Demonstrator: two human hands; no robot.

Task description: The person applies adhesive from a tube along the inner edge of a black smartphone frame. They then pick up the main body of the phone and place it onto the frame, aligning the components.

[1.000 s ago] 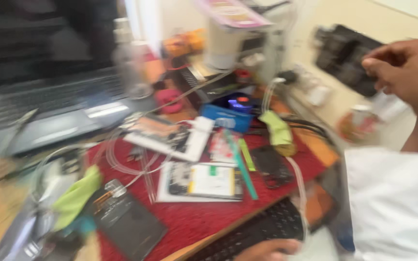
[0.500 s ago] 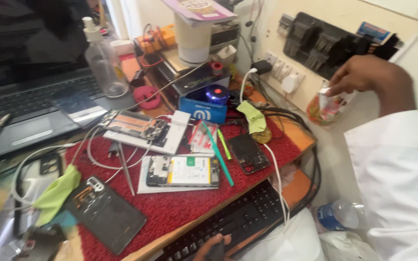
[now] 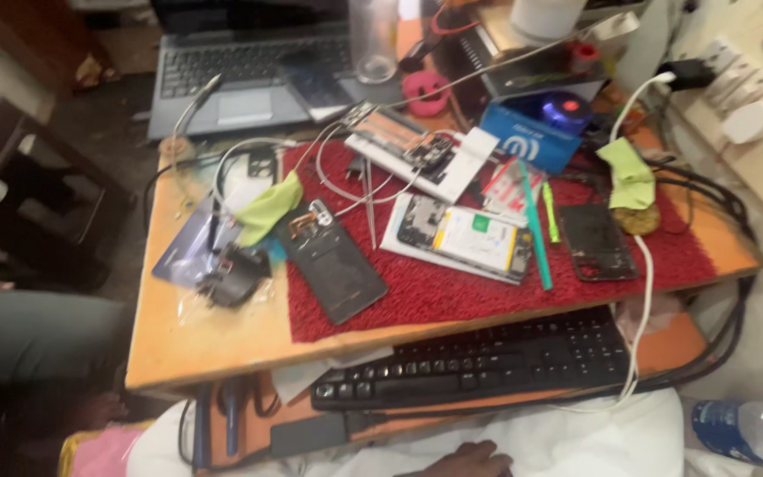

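At the bottom edge one hand (image 3: pixel 463 461), perhaps the left, is cut off; its fingers cannot be made out. Just above, a black keyboard (image 3: pixel 487 358) is seen, then an opened phone (image 3: pixel 463 237) on the red mat (image 3: pixel 452 291), and farthest a laptop (image 3: pixel 249 62).

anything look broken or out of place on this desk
Yes: an opened phone lies on the red mat with its insides exposed, beside a loose dark back cover. Cables tangle across the desk.
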